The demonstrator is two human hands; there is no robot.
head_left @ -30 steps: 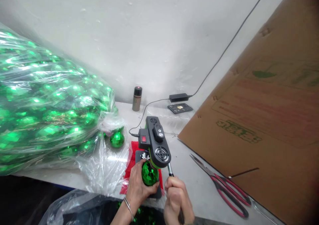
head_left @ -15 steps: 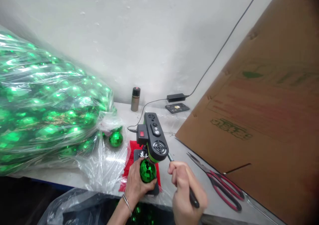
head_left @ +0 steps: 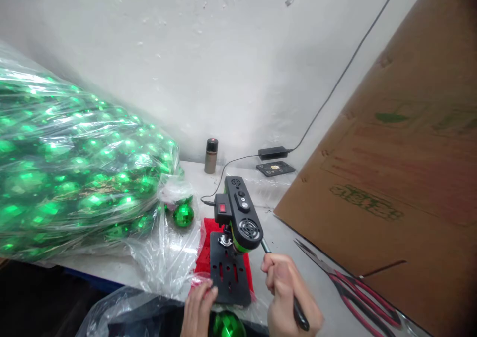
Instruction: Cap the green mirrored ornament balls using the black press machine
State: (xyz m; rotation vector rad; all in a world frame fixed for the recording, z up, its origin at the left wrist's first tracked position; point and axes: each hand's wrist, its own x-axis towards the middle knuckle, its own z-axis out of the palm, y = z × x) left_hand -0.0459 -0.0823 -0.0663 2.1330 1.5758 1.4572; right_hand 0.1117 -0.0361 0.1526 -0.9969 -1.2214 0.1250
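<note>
My right hand is wrapped round the black-tipped lever handle of a small bench drill press. The drill's black slotted base plate lies on a red cloth and carries nothing. My left hand is at the plate's front left corner, fingers stretched out, thumb hidden. Just right of those fingers, below the table edge, shows a shiny green mirrored ball; whether the hand touches it cannot be told.
A large clear bag of green balls fills the left, with a loose green ball beside it. Behind stand a small bottle, a power adapter and a phone. Scissors and a cardboard box are right.
The green ball under the drill has left the base plate. My left hand has pulled back toward the table's front edge. My right hand remains on the lever; the view has shifted slightly.
</note>
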